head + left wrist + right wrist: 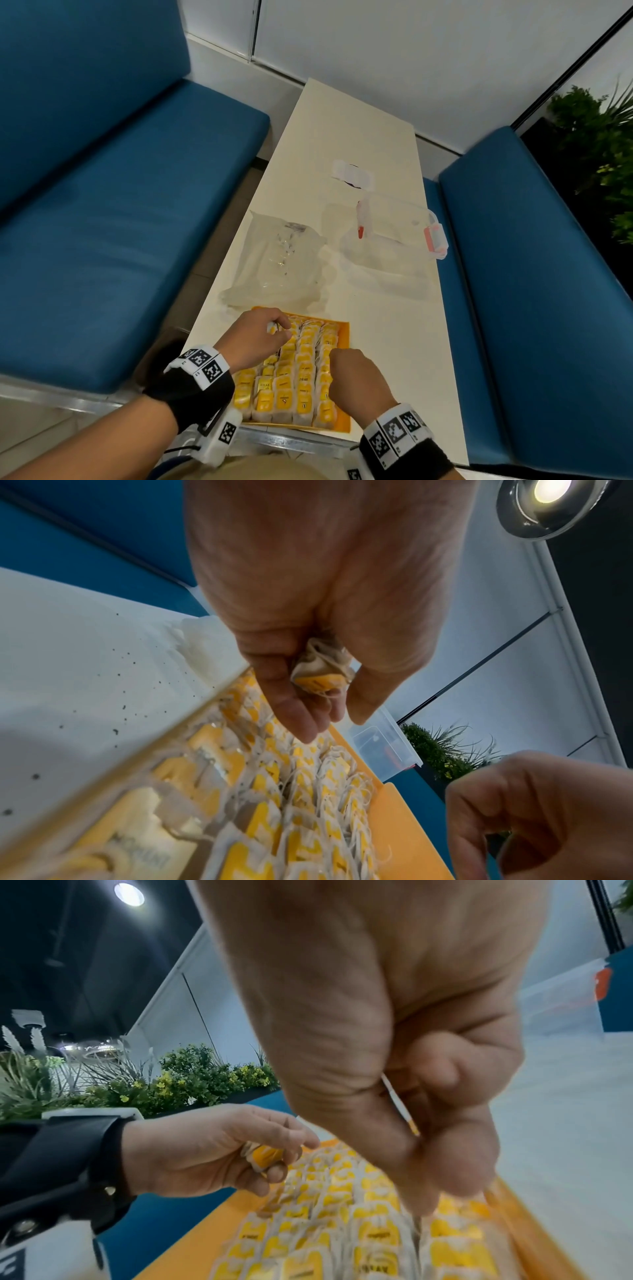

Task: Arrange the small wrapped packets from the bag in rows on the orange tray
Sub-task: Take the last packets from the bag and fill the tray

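The orange tray [343, 342] sits at the near end of the white worktop [376, 144], and it is the landmark here. Packets [303, 380] with yellow labels fill it in about five rows; wrists and blur hide too many for a full count. Over the tray's near right part, the right hand [358, 378] has its grip narrow, thumb and finger pinching one thin packet [399, 1106] seen edge-on, with most of it hidden. Over the tray's far left corner, the left hand [255, 337] curls its grip round one crumpled packet [320, 673]. Just beyond the tray lies one clear bag [277, 263], its contents hard to make out. Right of the bag stands one clear box [390, 246] with red clips.
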A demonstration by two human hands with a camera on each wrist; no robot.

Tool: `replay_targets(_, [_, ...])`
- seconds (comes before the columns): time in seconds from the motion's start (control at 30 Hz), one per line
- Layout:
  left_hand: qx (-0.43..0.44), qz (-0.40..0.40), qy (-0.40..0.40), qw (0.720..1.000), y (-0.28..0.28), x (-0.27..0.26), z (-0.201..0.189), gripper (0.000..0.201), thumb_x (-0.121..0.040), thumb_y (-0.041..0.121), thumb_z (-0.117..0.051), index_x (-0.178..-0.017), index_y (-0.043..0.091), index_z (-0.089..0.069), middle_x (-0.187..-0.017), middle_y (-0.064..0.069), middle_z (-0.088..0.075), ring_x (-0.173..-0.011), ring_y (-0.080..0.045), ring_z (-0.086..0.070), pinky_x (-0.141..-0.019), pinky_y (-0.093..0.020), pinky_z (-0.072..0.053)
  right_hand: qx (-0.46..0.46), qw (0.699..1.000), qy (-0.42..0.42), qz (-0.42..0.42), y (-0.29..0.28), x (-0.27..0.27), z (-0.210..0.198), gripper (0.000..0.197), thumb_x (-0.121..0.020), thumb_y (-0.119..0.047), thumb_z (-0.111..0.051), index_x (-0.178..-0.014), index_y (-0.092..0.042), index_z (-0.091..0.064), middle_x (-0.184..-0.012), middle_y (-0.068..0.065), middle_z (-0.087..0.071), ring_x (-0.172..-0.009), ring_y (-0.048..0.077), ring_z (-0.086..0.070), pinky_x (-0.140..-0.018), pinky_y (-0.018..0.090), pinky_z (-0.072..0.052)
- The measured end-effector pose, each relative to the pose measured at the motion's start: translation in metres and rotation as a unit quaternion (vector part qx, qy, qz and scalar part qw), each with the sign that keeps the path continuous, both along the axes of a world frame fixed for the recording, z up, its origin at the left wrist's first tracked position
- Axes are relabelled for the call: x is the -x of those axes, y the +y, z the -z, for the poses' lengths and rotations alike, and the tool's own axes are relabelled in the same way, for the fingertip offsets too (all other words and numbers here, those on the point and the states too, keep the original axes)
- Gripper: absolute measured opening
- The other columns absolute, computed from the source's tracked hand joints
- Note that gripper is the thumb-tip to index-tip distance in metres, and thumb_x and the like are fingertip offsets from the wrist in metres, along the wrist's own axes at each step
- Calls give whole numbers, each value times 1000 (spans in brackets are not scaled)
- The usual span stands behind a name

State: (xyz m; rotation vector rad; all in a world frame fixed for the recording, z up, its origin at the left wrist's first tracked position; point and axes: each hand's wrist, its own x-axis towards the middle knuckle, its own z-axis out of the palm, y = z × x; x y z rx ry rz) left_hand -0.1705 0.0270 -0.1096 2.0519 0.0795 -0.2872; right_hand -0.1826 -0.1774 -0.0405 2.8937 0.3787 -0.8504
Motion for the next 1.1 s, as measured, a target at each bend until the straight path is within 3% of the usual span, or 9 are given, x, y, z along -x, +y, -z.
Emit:
replay_targets(0.1, [-2, 1, 1, 1000, -1, -1, 1, 7, -93, 33, -69, -99, 30, -71, -107, 19, -62, -90, -4, -59, -75, -24, -49, 7, 998, 35, -43, -2, 2, -3, 17, -86, 1, -49, -81, -14, -52, -105, 15, -60, -89, 31, -61, -54, 27, -35])
replay_targets(0.2, [3, -2, -1, 1000, 0, -1, 2, 9, -93, 32, -69, -101, 29, -71, -106, 20, -61, -96, -4, -59, -79, -25, -51, 14, 995, 62, -71, -1, 9, 2, 30, -87, 1, -53, -114, -8, -61, -119, 16, -58, -107, 35, -61, -77, 34, -47])
replay_targets(0.27, [2, -1, -5, 1000, 0, -1, 2, 9, -93, 31, -69, -101, 28, -71, -105, 21, -61, -104, -4, -59, -86, -25, -50, 22, 993, 61, -98, 0, 13, 8, 34, -87, 2, -55, -120, -8, -61, -121, 17, -56, -107, 37, -60, -84, 38, -49])
replay_targets(0.47, [-6, 0, -8, 1000, 1, 0, 3, 8, -92, 32, -69, -100, 30, -71, -108, 18, -63, -109, -4, -58, -93, -25, -48, 64, 979, 117, -157, 10, 14, 9, 15, -87, 4, -54, -97, -1, -64, -101, 23, -59, -92, 41, -61, -69, 35, -40])
replay_targets(0.6, [-7, 2, -2, 1000, 2, 1, 4, 8, -92, 33, -69, -99, 33, -70, -114, 13, -64, -110, -5, -58, -94, -26, -47, 77, 974, 140, -161, 11, 11, 10, 15, -87, 3, -55, -78, -8, -49, -83, 17, -51, -81, 38, -53, -57, 30, -39])
replay_targets(0.8, [-10, 3, -5, 1000, 1, 1, 5, 7, -92, 32, -69, -99, 33, -70, -114, 12, -64, -111, -6, -57, -94, -23, -44, 111, 966, 167, -161, 18, 13, 15, 5, -90, 1, -55, -91, -4, -58, -84, 14, -54, -88, 39, -61, -70, 36, -45])
replay_targets(0.87, [-12, 3, -2, 1000, 1, 2, 6, 7, -92, 33, -69, -99, 35, -69, -116, 11, -63, -112, -6, -57, -96, -24, -44, 111, 964, 181, -162, 18, 11, 17, 5, -90, -1, -55, -90, -3, -59, -72, 7, -45, -79, 34, -54, -69, 36, -45])
replay_targets(0.97, [-15, 3, -1, 1000, 0, 2, 6, 7, -92, 33, -69, -98, 35, -69, -118, 10, -62, -112, -7, -57, -97, -25, -45, 116, 957, 206, -165, 20, 6, 17, 13, -91, -2, -56, -95, 1, -67, -75, 10, -52, -76, 31, -52, -66, 36, -46])
replay_targets(1.1, [-17, 3, -7, 1000, 0, 3, 5, 8, -92, 32, -69, -100, 34, -69, -118, 10, -62, -114, -7, -57, -98, -25, -45, 114, 961, 196, -159, 22, 4, 19, 8, -93, -2, -52, -86, -4, -57, -66, 6, -43, -78, 30, -50, -53, 29, -39])
